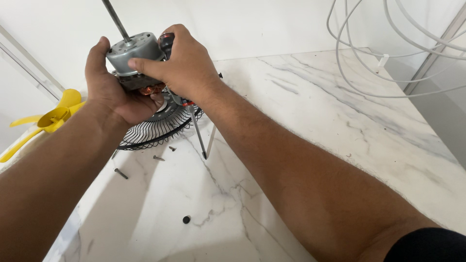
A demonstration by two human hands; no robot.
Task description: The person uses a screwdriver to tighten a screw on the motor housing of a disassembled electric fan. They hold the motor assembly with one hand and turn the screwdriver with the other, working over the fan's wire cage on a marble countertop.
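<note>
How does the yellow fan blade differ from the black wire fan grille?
The yellow plastic fan blade is solid, with broad curved vanes; the black wire fan grille is an open mesh of thin wires. The blade lies apart at the left edge; the grille sits under the hands. Both rest on the white marble counter.

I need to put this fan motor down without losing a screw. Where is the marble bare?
Bare marble table lies right of the right forearm, below the white cables. Crowded: by the black wire grille, the loose screws and the small black cap; the yellow fan blade takes the left edge.
</note>
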